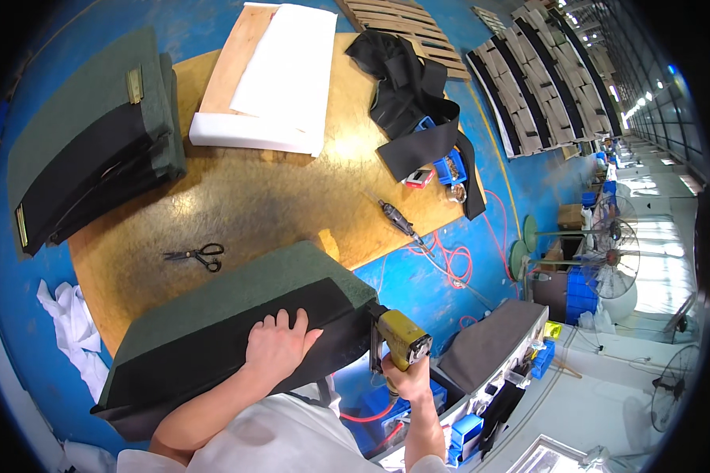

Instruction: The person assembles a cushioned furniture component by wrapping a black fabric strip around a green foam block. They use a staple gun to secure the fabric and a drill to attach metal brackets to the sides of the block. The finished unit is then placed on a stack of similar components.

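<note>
A green upholstered panel [229, 296] with a wide black fabric band [189, 351] lies tilted along the near edge of the table, against my body. My left hand [278, 344] rests flat on the black band, fingers and thumb apart. My right hand [409, 378] is wrapped round the handle of a yellow pneumatic staple gun [403, 335]. The gun's black nose meets the panel's right end; whether it presses on the fabric I cannot tell. Below the handle, a red air hose [371, 416] runs off. Black-handled scissors [199, 256] lie on the table beyond the panel.
Similar green and black panels [95, 134] are stacked at the far left. A wooden board with a white sheet [280, 75] lies at the back of the table [260, 205]. Black strips [406, 94], a blue parts box [450, 167] and an air tool [398, 219] sit at the right.
</note>
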Available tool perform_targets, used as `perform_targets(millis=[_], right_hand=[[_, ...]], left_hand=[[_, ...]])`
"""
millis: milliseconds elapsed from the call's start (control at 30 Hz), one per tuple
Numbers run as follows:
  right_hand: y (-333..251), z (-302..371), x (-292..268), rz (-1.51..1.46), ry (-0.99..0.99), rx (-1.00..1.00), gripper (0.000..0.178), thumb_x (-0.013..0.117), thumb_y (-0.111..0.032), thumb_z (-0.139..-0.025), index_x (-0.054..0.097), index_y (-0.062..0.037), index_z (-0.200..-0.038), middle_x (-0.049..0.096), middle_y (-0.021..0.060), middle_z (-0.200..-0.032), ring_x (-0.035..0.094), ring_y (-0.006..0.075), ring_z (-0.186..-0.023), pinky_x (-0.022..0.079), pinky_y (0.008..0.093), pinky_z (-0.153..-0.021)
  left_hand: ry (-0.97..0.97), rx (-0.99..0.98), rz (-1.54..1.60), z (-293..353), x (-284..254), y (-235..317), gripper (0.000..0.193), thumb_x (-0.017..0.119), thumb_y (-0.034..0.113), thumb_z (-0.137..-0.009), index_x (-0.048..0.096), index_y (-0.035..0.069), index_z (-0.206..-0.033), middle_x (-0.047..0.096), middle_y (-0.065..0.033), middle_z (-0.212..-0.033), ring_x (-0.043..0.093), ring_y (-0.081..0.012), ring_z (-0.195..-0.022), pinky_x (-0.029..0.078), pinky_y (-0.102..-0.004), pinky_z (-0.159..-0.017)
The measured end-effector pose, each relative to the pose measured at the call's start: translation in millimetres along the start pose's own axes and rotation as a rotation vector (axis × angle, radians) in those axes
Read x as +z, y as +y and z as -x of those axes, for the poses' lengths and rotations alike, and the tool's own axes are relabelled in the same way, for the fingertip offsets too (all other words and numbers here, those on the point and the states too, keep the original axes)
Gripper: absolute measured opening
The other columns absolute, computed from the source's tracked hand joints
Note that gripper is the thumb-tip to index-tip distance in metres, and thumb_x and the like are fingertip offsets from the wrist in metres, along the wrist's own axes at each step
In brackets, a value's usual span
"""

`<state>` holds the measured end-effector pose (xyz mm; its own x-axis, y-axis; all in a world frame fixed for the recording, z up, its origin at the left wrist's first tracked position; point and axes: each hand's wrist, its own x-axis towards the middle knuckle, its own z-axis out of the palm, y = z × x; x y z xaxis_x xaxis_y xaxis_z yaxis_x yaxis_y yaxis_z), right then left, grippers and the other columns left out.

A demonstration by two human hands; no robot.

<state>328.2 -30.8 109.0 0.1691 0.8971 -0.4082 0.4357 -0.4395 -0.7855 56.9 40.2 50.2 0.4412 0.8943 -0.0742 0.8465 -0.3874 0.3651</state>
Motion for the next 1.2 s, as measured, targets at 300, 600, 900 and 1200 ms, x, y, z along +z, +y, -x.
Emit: perform_targets(millis=[300, 600, 900, 1200], right_hand=[[-14, 2, -1, 0.109, -0.017, 0.044, 0.016, 0.067, -0.006, -0.08, 0.068, 0.0025, -0.093, 0.067, 0.0115, -0.07, 0.065, 0.017, -0.063, 0.053, 0.0344, -0.062], [-13, 13, 39, 0.241, -0.021, 0.013, 0.014, 0.072, -0.012, -0.078, 0.069, 0.0002, -0.084, 0.067, 0.0165, -0.066, 0.068, 0.0322, -0.058, 0.053, 0.0389, -0.058], [-32, 25, 64, 0.22, -0.084, -0.029, 0.015, 0.071, -0.016, -0.078, 0.072, -0.003, -0.086, 0.071, 0.0164, -0.073, 0.072, 0.0329, -0.066, 0.056, 0.0395, -0.063], [-42, 34, 89, 0.198, -0.155, -0.078, 0.023, 0.071, -0.012, -0.078, 0.069, 0.0011, -0.097, 0.07, 0.0148, -0.071, 0.069, 0.0288, -0.061, 0.055, 0.0367, -0.063]], left_hand=[[-0.045, 0.003, 0.035, 3, -6, -5, 0.048, 0.057, 0.049, -0.1, 0.069, 0.009, -0.122, 0.069, -0.0131, -0.097, 0.067, -0.0286, -0.082, 0.054, -0.0408, -0.068], [-0.098, -0.082, 0.065, 54, -34, -44, 0.043, 0.062, 0.04, -0.098, 0.066, 0.013, -0.131, 0.067, -0.0103, -0.128, 0.065, -0.0287, -0.108, 0.053, -0.0427, -0.087], [-0.108, -0.161, 0.053, 94, -47, -74, 0.044, 0.063, 0.039, -0.097, 0.066, 0.013, -0.132, 0.066, -0.0115, -0.132, 0.062, -0.0297, -0.114, 0.05, -0.0445, -0.093], [-0.115, -0.19, 0.078, 104, -51, -85, 0.043, 0.062, 0.04, -0.098, 0.066, 0.013, -0.132, 0.066, -0.0118, -0.132, 0.061, -0.0304, -0.115, 0.05, -0.0454, -0.094]])
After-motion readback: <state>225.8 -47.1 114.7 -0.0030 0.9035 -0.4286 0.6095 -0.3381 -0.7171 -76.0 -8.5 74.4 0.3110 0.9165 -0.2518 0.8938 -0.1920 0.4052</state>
